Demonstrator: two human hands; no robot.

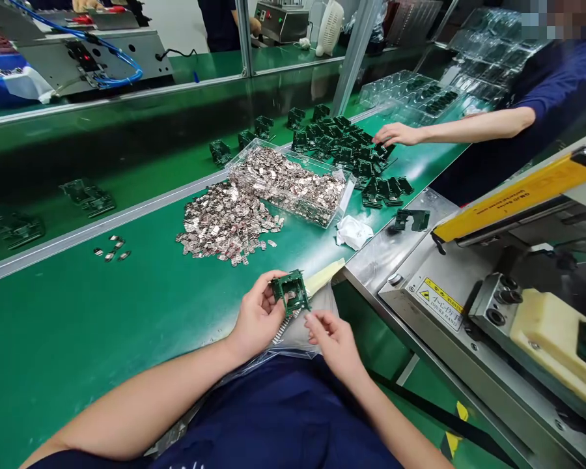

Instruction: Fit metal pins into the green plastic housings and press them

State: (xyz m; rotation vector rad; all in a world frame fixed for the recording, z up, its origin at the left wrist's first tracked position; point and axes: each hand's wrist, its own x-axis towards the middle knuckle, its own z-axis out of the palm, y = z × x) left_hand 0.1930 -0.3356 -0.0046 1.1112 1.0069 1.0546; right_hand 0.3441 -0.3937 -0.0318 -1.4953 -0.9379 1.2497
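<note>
My left hand [258, 317] is closed around a small green circuit board frame [290, 291], held just above the front edge of the green bench [78, 326]. Close under the board, my right hand [333, 339] pinches its fingertips together; what they hold is too small to make out. A clear plastic bag [300, 332] lies under both hands at my lap. Ahead on the bench lies a heap of small shiny metal parts [224, 221], beside a clear tray [293, 182] full of the same parts.
A pile of green boards [351, 150] lies farther back, with a co-worker's hand [395, 134] resting on it. A steel machine with a yellow bar [512, 195] stands at the right. A white rag [353, 231] and one loose board [412, 220] lie near its corner. Clear blister trays [420, 91] lie at the back right.
</note>
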